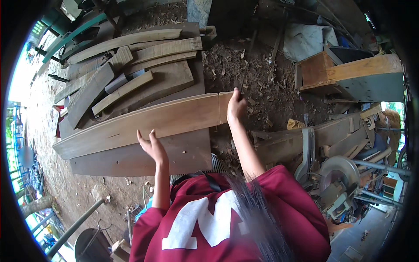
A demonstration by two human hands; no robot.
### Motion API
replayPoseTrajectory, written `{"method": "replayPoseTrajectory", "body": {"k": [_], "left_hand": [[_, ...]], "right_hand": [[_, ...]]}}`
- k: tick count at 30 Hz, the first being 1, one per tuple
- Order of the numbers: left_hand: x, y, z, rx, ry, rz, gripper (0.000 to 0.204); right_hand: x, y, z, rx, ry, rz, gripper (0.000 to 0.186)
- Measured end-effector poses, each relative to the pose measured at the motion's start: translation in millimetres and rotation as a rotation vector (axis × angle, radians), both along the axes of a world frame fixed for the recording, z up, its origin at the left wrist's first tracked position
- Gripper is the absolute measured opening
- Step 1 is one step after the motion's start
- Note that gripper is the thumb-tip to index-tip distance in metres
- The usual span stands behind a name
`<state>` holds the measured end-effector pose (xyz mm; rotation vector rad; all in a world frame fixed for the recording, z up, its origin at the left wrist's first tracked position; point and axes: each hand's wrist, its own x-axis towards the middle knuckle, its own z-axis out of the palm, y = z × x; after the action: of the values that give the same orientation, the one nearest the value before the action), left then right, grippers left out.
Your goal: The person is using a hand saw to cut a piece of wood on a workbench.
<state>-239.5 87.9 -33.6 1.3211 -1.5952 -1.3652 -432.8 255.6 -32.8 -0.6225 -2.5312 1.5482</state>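
A long tan wooden board [174, 121] lies slanting across a brown panel [183, 153] in front of me. Near its right end, a thin line crosses its width. My right hand [236, 106] is closed around that end, its thumb up and its other fingers largely hidden. A thin dark strip rises just beyond this hand; I cannot tell whether it is held. Over the board's near edge, left of its middle, my left hand [152, 147] has thumb and fingers spread, holding nothing. Whether its fingertips touch the wood is unclear.
Several curved wooden pieces [166, 50] are piled on the panel beyond the board. A wooden box-like piece with a grey-green side [371, 85] stands at the far right. Below it are a round metal disc machine [339, 174] and scrap wood. A metal pole [76, 229] slants at lower left.
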Motion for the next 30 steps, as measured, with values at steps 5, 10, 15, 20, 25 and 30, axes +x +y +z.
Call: {"method": "replayPoseTrajectory", "body": {"k": [5, 10, 15, 20, 25, 30], "left_hand": [[54.1, -47.0, 49.4, 0.631, 0.173, 0.144, 0.088], [94.0, -94.8, 45.6, 1.056, 0.443, -0.022, 0.073], [113.5, -90.0, 4.4, 1.124, 0.535, -0.171, 0.012], [143.7, -75.0, -51.0, 1.319, 0.513, -0.264, 0.024], [139.6, -62.7, -21.3, 1.381, 0.170, -0.216, 0.031], [133.4, -68.4, 44.8, 0.636, -0.635, -0.811, 0.051]], "right_hand": [[34.6, -4.3, 11.5, -0.250, 0.449, -0.053, 0.029], [73.0, -3.2, 27.1, -0.667, 0.561, 0.149, 0.024], [96.1, 24.4, -14.1, -0.632, 0.473, 0.184, 0.023], [110.4, 56.7, -42.8, -0.349, 0.058, 0.296, 0.031], [121.8, 82.3, -71.4, -0.339, -0.147, 0.180, 0.033], [134.1, 84.5, -82.1, -0.052, -0.101, 0.186, 0.033]]}}
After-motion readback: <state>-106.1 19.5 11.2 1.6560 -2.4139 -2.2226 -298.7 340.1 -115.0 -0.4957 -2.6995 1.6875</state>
